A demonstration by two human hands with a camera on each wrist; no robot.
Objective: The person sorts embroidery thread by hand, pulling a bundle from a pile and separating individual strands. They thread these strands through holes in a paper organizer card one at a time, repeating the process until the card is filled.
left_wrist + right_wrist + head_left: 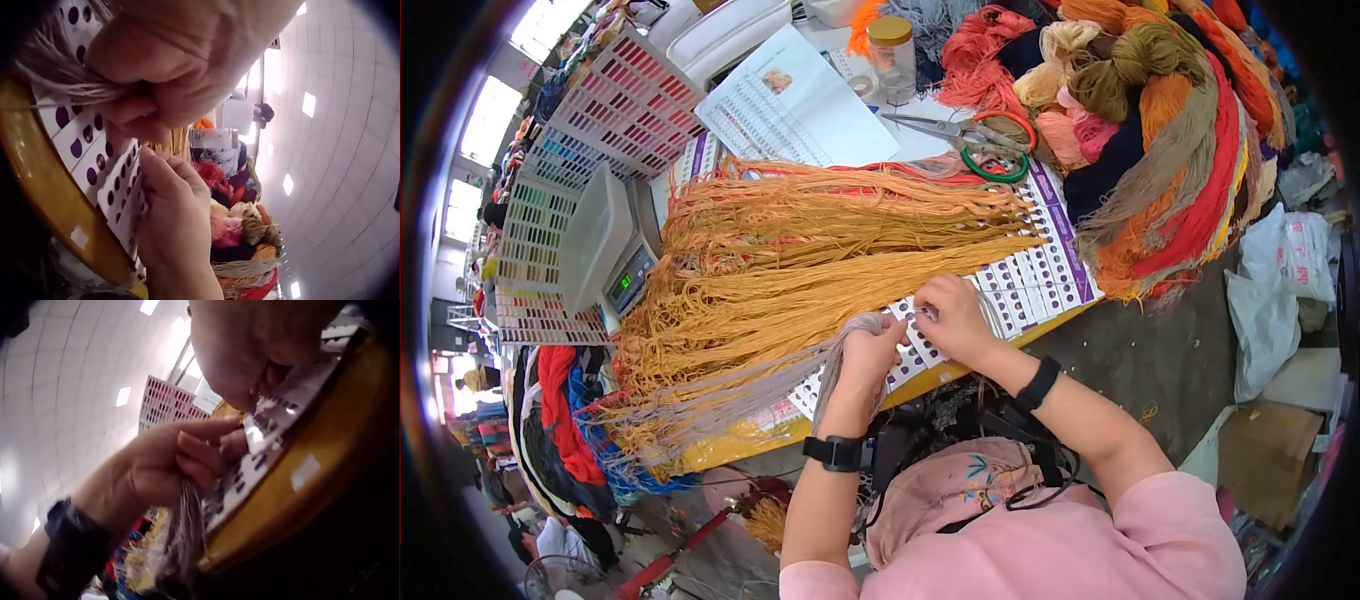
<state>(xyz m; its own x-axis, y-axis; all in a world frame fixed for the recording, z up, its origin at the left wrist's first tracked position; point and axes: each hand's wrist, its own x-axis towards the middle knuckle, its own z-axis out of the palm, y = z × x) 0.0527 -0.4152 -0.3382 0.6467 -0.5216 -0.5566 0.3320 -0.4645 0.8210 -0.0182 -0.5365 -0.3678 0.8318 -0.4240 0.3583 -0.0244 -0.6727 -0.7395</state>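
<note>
A bundle of grey thread [832, 372] is gripped in my left hand [870, 355], its strands trailing left over the table. In the right wrist view the grey thread [189, 519] hangs below the curled fingers of my left hand [181, 456]. My right hand [956, 318] is just to the right, thumb and fingertips bent together over the white cards with punched holes [1030, 290]; what lies between them is too small to tell. Orange-yellow threads [820, 290] lie across the cards, their right ends at the holes.
Scissors [940, 125], a printed sheet [785, 105] and a lidded jar [892, 65] lie at the back. Coloured skeins [1190, 170] are heaped at the right. On the left stand a scale [632, 278] and colour charts [550, 230]. The yellow table edge [770, 440] is nearest the body.
</note>
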